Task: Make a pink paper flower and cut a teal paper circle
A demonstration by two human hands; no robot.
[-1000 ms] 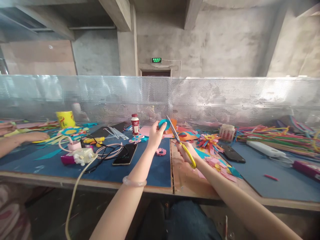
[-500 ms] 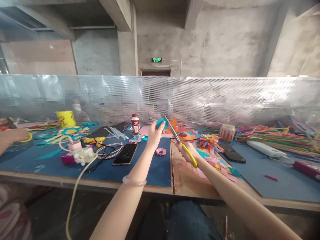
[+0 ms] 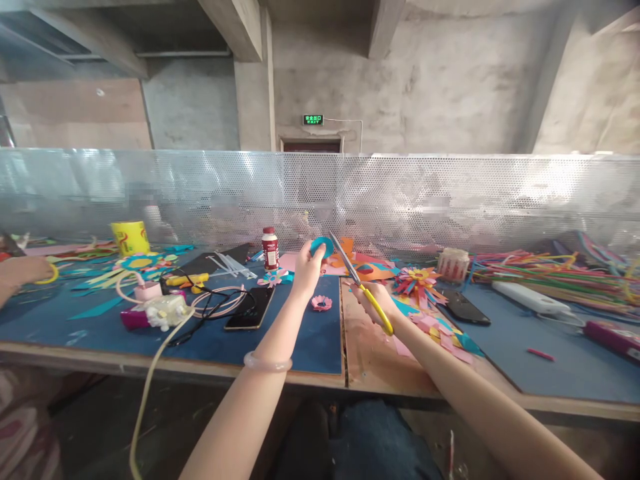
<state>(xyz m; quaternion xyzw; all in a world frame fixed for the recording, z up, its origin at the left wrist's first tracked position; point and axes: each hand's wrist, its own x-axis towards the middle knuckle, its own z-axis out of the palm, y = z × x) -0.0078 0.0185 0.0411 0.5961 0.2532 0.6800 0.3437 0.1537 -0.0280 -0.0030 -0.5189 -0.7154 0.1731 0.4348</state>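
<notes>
My left hand (image 3: 307, 268) pinches a round blue piece of paper (image 3: 324, 247) above the table. In my right hand (image 3: 376, 301) is a pair of scissors (image 3: 346, 257) with yellow handles, its blades pointing up and to the left. The blade tips are close to the right edge of the blue paper; whether they touch it I cannot tell. On the blue mat below my left hand lies a small pink paper flower (image 3: 321, 303). A layered, multicoloured paper flower (image 3: 418, 283) rests to the right of my right hand.
A black phone (image 3: 251, 309) and a power strip with plugs (image 3: 159, 313) lie at left. Behind stands a red-capped bottle (image 3: 270, 248). Paper scraps (image 3: 445, 333), a second phone (image 3: 466, 307) and coloured strips (image 3: 540, 277) lie at right. A co-worker's hand (image 3: 25, 277) shows at far left.
The blue paper has moved slightly left, away from the scissor blades, and now shows more of its round face. My right hand has hardly moved.
</notes>
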